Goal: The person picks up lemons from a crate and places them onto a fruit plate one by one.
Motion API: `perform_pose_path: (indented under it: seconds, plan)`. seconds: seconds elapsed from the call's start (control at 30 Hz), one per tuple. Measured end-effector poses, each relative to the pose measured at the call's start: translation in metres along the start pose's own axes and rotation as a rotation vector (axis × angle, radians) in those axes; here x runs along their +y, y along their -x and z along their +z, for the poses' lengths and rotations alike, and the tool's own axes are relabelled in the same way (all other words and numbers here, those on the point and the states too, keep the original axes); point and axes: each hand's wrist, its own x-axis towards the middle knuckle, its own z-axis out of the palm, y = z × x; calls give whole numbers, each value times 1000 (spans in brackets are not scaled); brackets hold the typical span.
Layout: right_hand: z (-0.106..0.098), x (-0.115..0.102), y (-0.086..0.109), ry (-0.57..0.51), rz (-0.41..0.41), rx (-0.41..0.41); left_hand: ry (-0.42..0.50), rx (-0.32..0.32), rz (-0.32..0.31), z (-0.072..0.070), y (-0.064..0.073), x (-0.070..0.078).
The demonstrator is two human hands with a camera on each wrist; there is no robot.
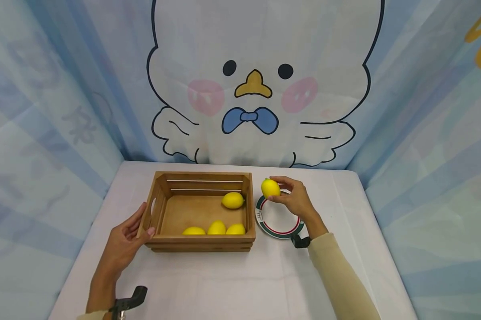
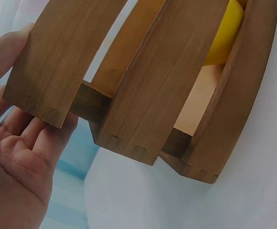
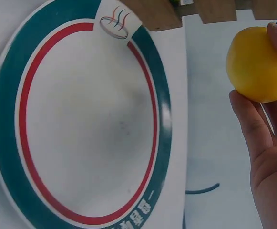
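A yellow lemon (image 1: 270,188) is pinched between the thumb and fingers of my right hand (image 1: 297,198), above the far left part of a round plate (image 1: 280,236). In the right wrist view the lemon (image 3: 256,64) is clear of the plate (image 3: 88,124), which has a green and red rim. My left hand (image 1: 125,238) grips the left end of a slatted wooden crate (image 1: 200,246), thumb at its near corner. Inside the crate lie several lemons: one lemon (image 1: 233,200) at the right, the others along the near wall, partly hidden by it.
A white cloth covers the table (image 1: 208,284). Behind it hangs a curtain (image 1: 256,146) with a cartoon bird, and more curtain closes off both sides. The plate stands just right of the crate. Dark camera mounts (image 1: 132,298) sit on both wrists.
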Motion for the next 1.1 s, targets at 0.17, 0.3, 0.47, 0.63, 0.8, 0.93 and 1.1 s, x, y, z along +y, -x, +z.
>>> perform_pose_path:
  seconds: [0.17, 0.3, 0.47, 0.63, 0.8, 0.93, 1.1]
  plan:
    - [2, 16, 2, 24, 70, 8, -8, 1, 11, 0, 0, -3]
    - [3, 27, 3, 24, 123, 17, 1, -3, 25, -1, 0, -2]
    - [5, 39, 3, 50, 159, 28, -1, -3, 23, -2, -1, 0]
    - [6, 47, 4, 72, 191, 41, -12, 0, 16, -1, -1, -2]
    - [5, 54, 6, 85, 195, 48, -18, 4, 18, 0, -1, -4]
    - [4, 57, 7, 105, 202, 57, -17, 1, 12, -1, -1, -3]
    - [3, 58, 8, 131, 214, 68, -5, 2, 8, -1, -1, -4]
